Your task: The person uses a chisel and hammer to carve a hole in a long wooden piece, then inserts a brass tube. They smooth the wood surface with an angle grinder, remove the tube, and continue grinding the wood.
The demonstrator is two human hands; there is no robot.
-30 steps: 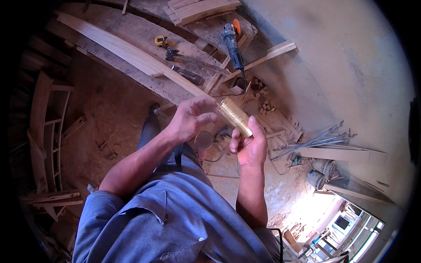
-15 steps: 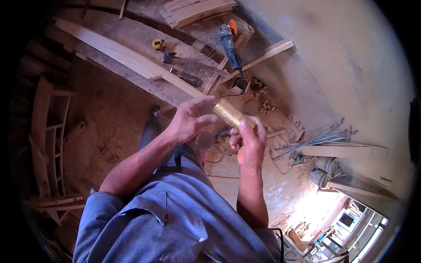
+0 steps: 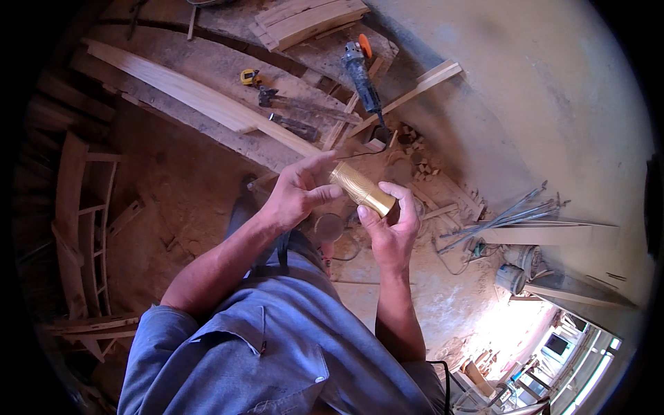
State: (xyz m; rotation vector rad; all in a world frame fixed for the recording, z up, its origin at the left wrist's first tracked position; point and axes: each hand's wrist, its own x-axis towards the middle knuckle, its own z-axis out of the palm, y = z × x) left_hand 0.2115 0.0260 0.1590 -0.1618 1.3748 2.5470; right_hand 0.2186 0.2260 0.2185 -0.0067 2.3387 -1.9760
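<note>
A gold-coloured cylinder [image 3: 362, 188] with a wavy, ridged pattern and a smooth band is held slantwise in front of me. My right hand [image 3: 393, 232] grips the smooth lower end between thumb and fingers. At the patterned upper end, my left hand [image 3: 299, 194] has its thumb and forefinger spread apart, the tips close beside the cylinder. Whether they touch it, I cannot tell. Beyond the hands, a long pale plank [image 3: 180, 86] lies on a rough bench [image 3: 145, 40].
The bench carries a yellow tape measure [image 3: 250, 77], a hammer [image 3: 268, 95] and a grinder [image 3: 362, 75] with an orange disc. Metal rods [image 3: 508, 216] lean at right. A ladder-like wooden frame [image 3: 81, 221] stands left. Wood scraps [image 3: 425, 169] litter the floor.
The right hand's grip on the cylinder has shifted: its thumb and fingers are now on opposite sides of the lower end, showing the smooth band. The cylinder moved slightly left; the left hand hardly moved.
</note>
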